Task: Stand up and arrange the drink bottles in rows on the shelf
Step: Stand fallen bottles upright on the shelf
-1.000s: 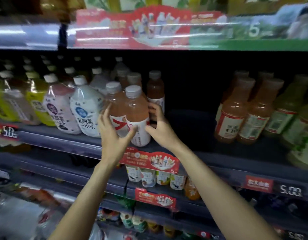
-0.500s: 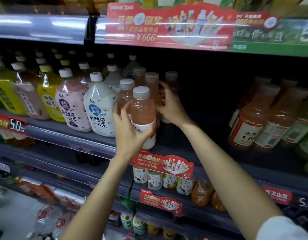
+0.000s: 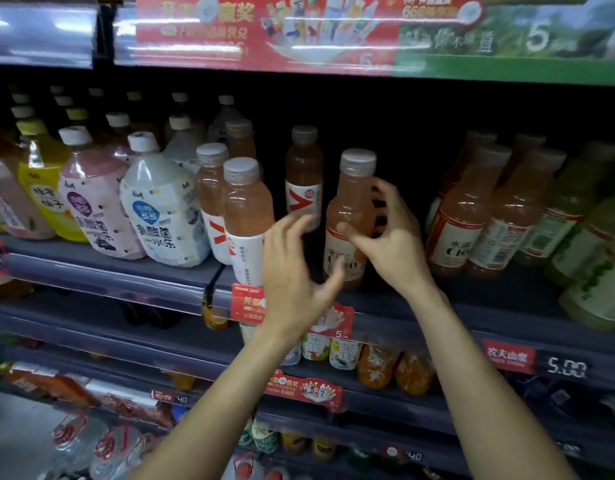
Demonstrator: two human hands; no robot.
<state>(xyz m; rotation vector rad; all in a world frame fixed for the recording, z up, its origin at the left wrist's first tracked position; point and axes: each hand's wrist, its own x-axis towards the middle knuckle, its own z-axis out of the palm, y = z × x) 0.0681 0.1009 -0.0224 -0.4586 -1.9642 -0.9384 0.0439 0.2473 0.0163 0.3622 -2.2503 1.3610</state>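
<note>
My right hand (image 3: 390, 237) grips an upright orange drink bottle (image 3: 351, 202) with a grey cap, near the front of the dark shelf (image 3: 472, 306). My left hand (image 3: 294, 271) hovers just left of that bottle with fingers spread and relaxed, holding nothing. It partly covers a front orange bottle with a white label (image 3: 245, 216). Behind stand two more of the same kind (image 3: 210, 188), and one stands alone further back (image 3: 303, 174).
White and pink round bottles (image 3: 160, 206) and yellow ones (image 3: 42, 181) fill the shelf's left part. Orange and green bottles (image 3: 472, 216) stand in rows at the right. A dark gap lies between my right hand and those rows. Lower shelves hold small bottles (image 3: 333, 351).
My right hand has drawn an orange bottle from the back toward the shelf's front. My left hand has let go of the front white-labelled bottle and moved right.
</note>
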